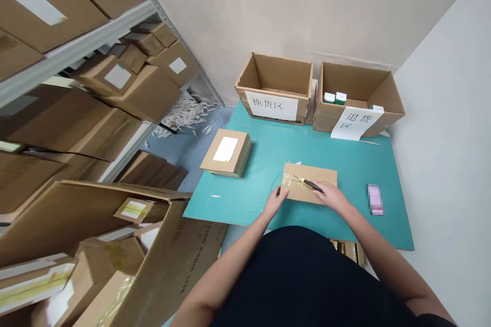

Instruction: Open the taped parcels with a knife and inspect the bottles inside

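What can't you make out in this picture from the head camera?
Head view:
Pink item: blurred, so any markings are unreadable.
Utility knife: its rear end is hidden by the right hand.
White-topped items: their lower parts are hidden by the wall of the cardboard box.

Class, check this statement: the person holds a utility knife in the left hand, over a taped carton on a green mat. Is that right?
No, the hand is wrong. The knife is in the right hand, as the head view shows; the left hand touches the carton's edge. The rest stands: it is over the taped carton on the green mat.
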A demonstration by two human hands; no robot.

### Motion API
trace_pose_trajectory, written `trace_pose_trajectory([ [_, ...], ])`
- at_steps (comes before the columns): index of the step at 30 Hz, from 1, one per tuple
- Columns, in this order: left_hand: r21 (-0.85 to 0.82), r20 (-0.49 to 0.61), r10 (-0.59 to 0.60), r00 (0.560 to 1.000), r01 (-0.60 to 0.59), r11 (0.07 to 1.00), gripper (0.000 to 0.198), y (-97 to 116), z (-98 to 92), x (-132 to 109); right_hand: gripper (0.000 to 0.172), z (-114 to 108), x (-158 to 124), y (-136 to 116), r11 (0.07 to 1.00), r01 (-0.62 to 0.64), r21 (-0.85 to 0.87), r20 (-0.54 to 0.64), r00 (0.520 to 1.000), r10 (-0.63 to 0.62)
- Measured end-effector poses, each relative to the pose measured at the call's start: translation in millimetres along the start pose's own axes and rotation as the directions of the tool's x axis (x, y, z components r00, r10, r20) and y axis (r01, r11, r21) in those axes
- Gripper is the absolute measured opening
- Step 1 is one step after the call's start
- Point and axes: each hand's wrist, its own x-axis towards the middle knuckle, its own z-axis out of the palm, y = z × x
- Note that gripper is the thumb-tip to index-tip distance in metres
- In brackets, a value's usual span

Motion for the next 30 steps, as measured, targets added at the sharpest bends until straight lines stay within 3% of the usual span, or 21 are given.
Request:
trace_pose_trajectory([
  [4,-0.041,-0.002,-0.003,1.0,0.003,0.999,0.058,-2,2.1,0,0.049,-11,30,-12,0.977,0.104,-0.186,0.153,0.985,-0.076],
  [11,-0.05,-0.033,-0.01,0.999,0.009,0.999,0.056,-15,6.1,3,0.055,-18,49,-14,0.93,0.247,-0.271,0.257,0.95,-0.178],
  [30,-0.032,-0.043,-0.033,0.999,0.032,0.999,0.06,2,17.2,1,0.052,-24,51,-22,0.899,0.281,-0.335,0.302,0.936,-0.18],
])
